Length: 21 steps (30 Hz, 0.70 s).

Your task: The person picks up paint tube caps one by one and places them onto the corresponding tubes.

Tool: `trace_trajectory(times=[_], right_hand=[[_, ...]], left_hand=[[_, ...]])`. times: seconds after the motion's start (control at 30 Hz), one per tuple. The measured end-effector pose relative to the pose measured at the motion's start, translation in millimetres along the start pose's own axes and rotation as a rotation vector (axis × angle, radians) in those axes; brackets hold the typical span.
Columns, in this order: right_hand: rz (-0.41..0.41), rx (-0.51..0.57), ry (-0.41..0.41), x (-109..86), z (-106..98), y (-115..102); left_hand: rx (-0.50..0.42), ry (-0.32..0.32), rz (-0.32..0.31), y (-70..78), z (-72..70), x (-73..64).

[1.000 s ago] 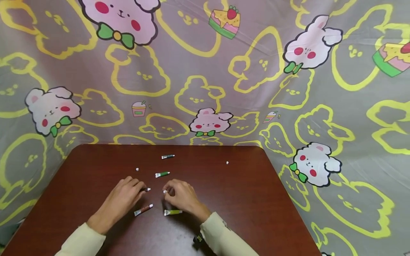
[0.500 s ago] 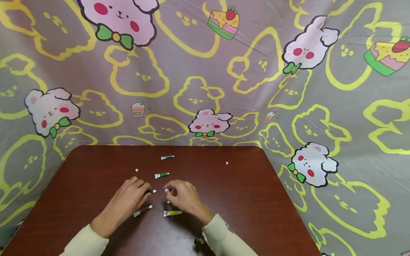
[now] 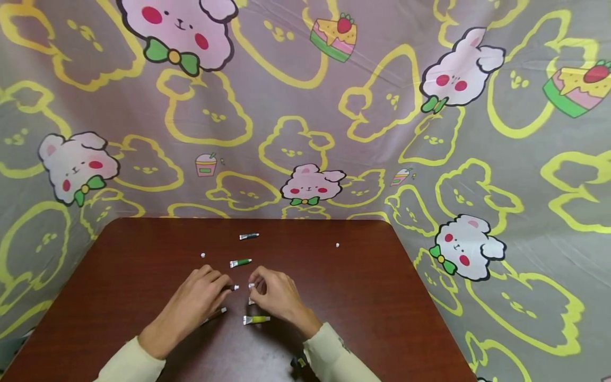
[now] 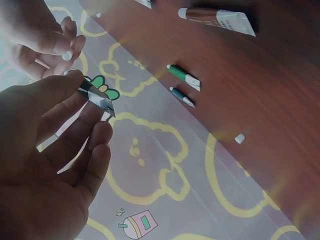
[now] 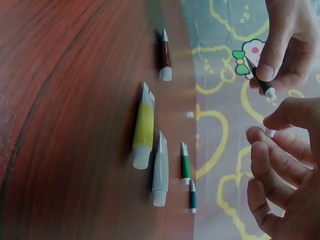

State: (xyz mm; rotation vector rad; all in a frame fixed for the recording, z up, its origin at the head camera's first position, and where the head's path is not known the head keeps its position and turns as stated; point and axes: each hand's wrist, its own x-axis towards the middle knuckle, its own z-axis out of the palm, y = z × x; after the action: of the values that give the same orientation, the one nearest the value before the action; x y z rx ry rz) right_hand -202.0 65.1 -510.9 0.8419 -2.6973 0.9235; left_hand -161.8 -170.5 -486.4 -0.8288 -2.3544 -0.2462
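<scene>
In the head view my left hand holds a small black paint tube, its white tip pointing right. The left wrist view shows this black paint tube pinched between thumb and fingers. Facing it, my right hand pinches a small white cap between thumb and fingertips. A gap separates tube tip and cap in the right wrist view. Below the hands lie a yellow tube and a brown tube, the latter partly covered by my left hand. A pale grey tube lies mostly hidden under my right hand in the head view.
Beyond the hands, a green tube and a dark teal tube lie on the brown table. Two loose white caps rest there: a left cap and a right cap. A black object sits by the right sleeve. Patterned cloth hangs behind.
My left hand has moved right with the black tube, bringing its tip nearer the cap and covering more of the brown tube. My right hand has shifted slightly right, still pinching the cap.
</scene>
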Motion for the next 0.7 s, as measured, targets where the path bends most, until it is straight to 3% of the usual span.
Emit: trace_trajectory(times=[0.33, 0.7], right_hand=[[-0.017, 0.014, -0.003, -1.8, -0.7, 1.0], [-0.041, 0.050, -0.011, -2.5, -0.5, 0.1]], left_hand=[[-0.025, 0.039, 0.024, 4.9, 1.8, 4.2], [-0.026, 0.028, 0.026, 10.6, 3.3, 5.4]])
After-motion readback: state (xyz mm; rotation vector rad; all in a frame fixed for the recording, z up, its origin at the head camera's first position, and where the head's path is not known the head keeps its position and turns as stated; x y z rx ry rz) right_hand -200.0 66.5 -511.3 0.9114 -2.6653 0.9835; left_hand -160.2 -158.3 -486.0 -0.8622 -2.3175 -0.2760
